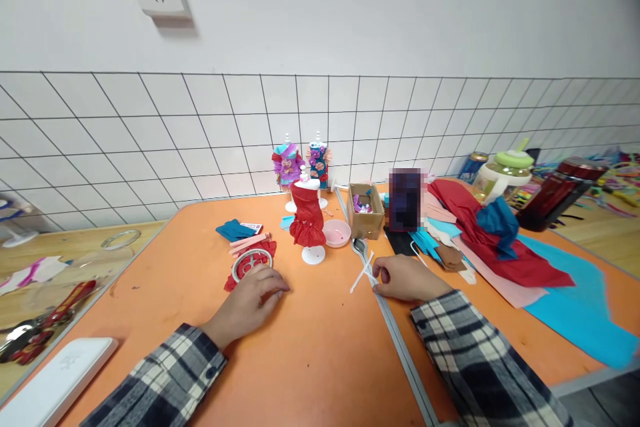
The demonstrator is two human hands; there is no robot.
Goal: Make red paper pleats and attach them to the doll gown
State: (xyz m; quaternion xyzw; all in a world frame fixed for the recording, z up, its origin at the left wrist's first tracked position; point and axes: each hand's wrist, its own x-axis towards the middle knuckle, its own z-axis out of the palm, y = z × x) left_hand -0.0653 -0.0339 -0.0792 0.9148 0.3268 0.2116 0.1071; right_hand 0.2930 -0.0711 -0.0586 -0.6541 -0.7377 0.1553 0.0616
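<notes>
My left hand (255,297) rests on the orange table, palm down with loosely bent fingers apart, beside a grey ring (235,271) lying over red cloth (273,248). My right hand (407,277) is curled with thumb and forefinger together, beside thin white strips (361,273). Whether it pinches one is hard to see. Between and beyond my hands stands a small white dress form wearing a gathered red dress (307,213). A pink bowl (337,233) is just right of it, and a spoon (359,250) lies near the strips.
Two more dressed forms (289,165) stand at the tiled wall. A small cardboard box (367,223) holds purple bits. To the right lie red cloth (510,260), blue sheets (565,307), a dark red flask (560,197) and a green-lidded jar (505,177). A white device (65,373) sits front left.
</notes>
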